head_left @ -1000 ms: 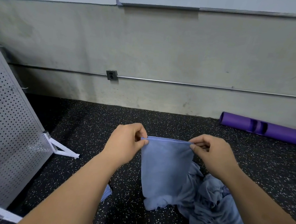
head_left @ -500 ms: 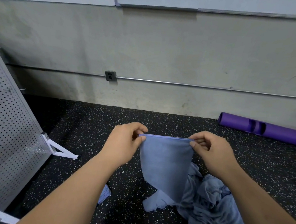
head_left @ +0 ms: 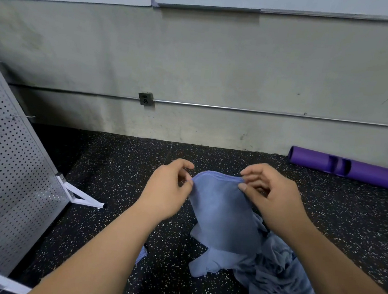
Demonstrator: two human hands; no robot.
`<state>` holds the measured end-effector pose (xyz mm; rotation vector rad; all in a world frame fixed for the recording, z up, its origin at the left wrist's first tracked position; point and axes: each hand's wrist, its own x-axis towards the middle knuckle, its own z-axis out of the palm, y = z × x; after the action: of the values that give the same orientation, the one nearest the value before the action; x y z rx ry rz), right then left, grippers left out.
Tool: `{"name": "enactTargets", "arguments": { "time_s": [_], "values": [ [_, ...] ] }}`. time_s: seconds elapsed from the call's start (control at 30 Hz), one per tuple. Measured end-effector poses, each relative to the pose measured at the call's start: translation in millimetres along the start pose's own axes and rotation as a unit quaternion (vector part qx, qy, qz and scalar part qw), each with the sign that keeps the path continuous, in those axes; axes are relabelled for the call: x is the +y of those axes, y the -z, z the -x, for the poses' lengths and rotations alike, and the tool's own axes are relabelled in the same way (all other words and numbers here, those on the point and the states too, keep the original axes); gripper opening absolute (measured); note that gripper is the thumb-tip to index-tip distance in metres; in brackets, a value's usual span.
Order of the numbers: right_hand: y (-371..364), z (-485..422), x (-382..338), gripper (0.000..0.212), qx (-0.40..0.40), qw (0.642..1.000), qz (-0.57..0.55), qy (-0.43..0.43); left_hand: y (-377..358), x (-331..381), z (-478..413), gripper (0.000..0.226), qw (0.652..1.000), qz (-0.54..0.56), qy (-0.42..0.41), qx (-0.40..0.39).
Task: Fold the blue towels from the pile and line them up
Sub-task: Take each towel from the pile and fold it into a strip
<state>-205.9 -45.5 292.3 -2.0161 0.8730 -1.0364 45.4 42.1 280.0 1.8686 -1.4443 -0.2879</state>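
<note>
A blue towel (head_left: 223, 211) hangs folded in the air in front of me, above the dark speckled floor. My left hand (head_left: 167, 191) pinches its top left corner. My right hand (head_left: 271, 197) pinches the top right corner between thumb and fingers. The top edge sags slightly between the two hands. Below and to the right lies the crumpled pile of blue towels (head_left: 277, 275). A small piece of another blue towel (head_left: 141, 253) peeks out from under my left forearm.
A perforated metal panel (head_left: 7, 176) on a white foot (head_left: 81, 197) leans at the left. A purple roller (head_left: 352, 168) lies against the grey wall at the right. A pipe with a socket box (head_left: 146, 98) runs along the wall.
My hands have moved closer together, so the towel's top edge is shorter and slack. The hanging towel has lifted and swung a little to the right, over the pile.
</note>
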Motion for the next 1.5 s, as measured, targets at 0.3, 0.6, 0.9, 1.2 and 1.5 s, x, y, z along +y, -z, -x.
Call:
{"name": "enactTargets", "arguments": {
  "time_s": [0.3,0.6,0.9,1.2,1.5],
  "values": [
    [-14.5,8.3,-2.4,0.024,-0.124,0.991,0.050,0.031,-18.7,13.2,8.0,0.047,0.979,-0.012,-0.157,-0.128],
    [-13.4,5.8,6.1,0.029,-0.139,0.984,-0.092,-0.067,-21.4,13.3,7.2,0.015,0.984,0.052,-0.114,-0.130],
    [-14.2,5.2,16.6,0.015,-0.186,0.980,0.062,-0.039,-11.8,10.3,6.3,0.017,0.978,0.119,-0.131,-0.112],
    [-16.8,6.5,26.0,0.021,-0.192,0.973,0.127,-0.024,-10.1,9.9,2.7,0.007,0.978,0.117,-0.164,-0.058],
    [4.9,0.6,52.3,0.029,-0.255,0.943,0.198,-0.078,5.8,-9.1,-11.2,0.004,0.976,0.190,-0.084,0.062]
  ]
}}
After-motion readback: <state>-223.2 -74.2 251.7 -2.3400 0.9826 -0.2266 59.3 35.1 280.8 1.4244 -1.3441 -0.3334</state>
